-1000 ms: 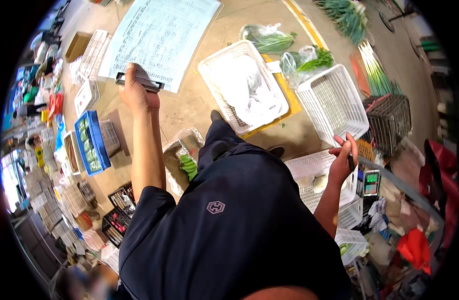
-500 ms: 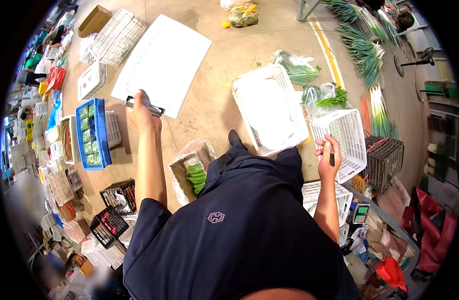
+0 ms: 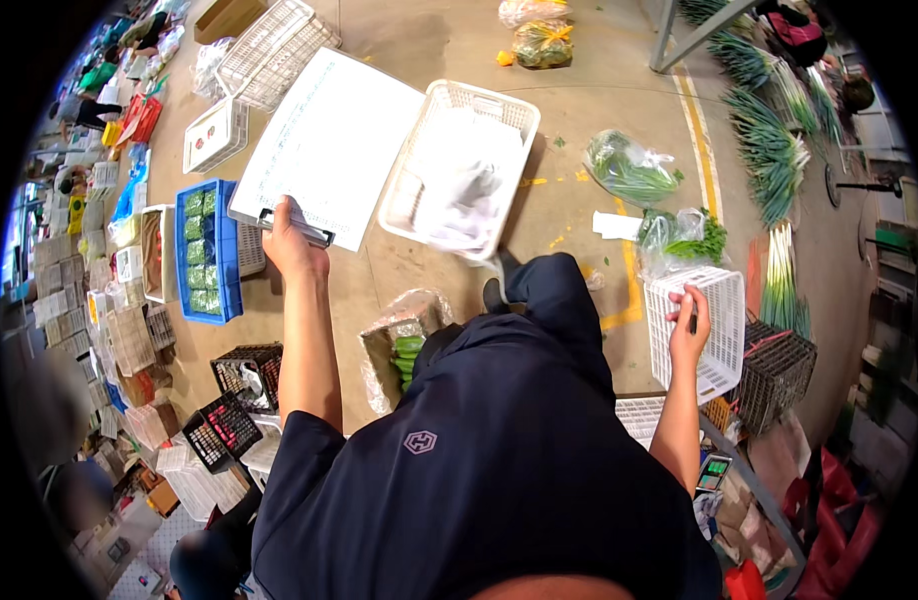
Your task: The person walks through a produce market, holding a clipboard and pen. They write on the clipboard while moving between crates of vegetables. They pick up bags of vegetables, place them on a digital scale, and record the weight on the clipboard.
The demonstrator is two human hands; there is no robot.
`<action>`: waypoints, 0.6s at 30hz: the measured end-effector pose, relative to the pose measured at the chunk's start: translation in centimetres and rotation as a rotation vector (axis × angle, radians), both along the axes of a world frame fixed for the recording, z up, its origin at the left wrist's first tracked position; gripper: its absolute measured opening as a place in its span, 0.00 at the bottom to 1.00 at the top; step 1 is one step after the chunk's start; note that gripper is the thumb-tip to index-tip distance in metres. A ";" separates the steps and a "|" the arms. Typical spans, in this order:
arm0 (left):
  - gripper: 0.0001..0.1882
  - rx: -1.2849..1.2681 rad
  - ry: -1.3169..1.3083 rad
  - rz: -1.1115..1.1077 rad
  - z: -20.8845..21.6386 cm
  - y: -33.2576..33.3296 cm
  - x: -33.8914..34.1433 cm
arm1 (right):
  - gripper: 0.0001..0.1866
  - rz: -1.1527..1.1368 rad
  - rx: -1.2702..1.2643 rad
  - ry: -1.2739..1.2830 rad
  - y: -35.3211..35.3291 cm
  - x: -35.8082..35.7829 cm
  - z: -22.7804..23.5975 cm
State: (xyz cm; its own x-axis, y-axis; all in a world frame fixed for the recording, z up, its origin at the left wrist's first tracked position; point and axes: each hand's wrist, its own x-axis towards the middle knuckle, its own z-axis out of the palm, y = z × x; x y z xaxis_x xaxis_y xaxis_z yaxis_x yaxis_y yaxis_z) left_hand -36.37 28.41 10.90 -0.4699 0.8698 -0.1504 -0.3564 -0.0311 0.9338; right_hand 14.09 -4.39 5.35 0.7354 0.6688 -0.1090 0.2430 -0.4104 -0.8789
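My left hand (image 3: 297, 245) grips the clip end of a clipboard (image 3: 329, 150) with white sheets, its thumb over the metal clip. Faint rows of print show on the top sheet. Fingers curled, my right hand (image 3: 687, 338) holds a dark pen (image 3: 693, 322) out to the right, above a white slatted basket (image 3: 724, 345) tipped on its side. Just right of the clipboard, a white plastic crate (image 3: 522, 145) with pale, glaring contents lies on the floor. One of my shoes (image 3: 494, 294) is close to its near end.
Bagged greens (image 3: 629, 170) lie on the right, with leeks (image 3: 769, 150) beyond a yellow floor line. A blue crate (image 3: 233, 250) of packed greens stands left. A box of green vegetables (image 3: 379, 350) sits by my legs. A metal post (image 3: 669, 45) rises at the far right.
The white crate now lies farther left and away from me, beside the clipboard. My leg has shifted. Both hands keep their holds, and the whole view has shifted slightly.
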 end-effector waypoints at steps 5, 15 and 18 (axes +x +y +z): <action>0.20 0.018 0.012 0.086 0.5 4.0 0.5 | 0.14 -0.054 -0.099 0.146 2.9 2.3 -5.0; 0.19 -0.052 0.068 0.456 -2.2 13.6 -2.1 | 0.14 0.302 -0.108 0.024 31.2 10.7 -4.8; 0.18 -0.082 0.052 0.510 -4.2 16.6 -0.1 | 0.15 0.355 -0.087 0.051 39.6 14.8 -4.7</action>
State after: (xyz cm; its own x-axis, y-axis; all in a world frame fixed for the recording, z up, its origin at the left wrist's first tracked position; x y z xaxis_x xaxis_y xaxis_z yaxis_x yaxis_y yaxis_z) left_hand -36.48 45.01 6.74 -0.8395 0.5150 -0.1732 -0.2677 -0.1146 0.9567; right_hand 28.90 35.19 0.63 0.4514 0.8680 -0.2070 0.3406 -0.3820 -0.8591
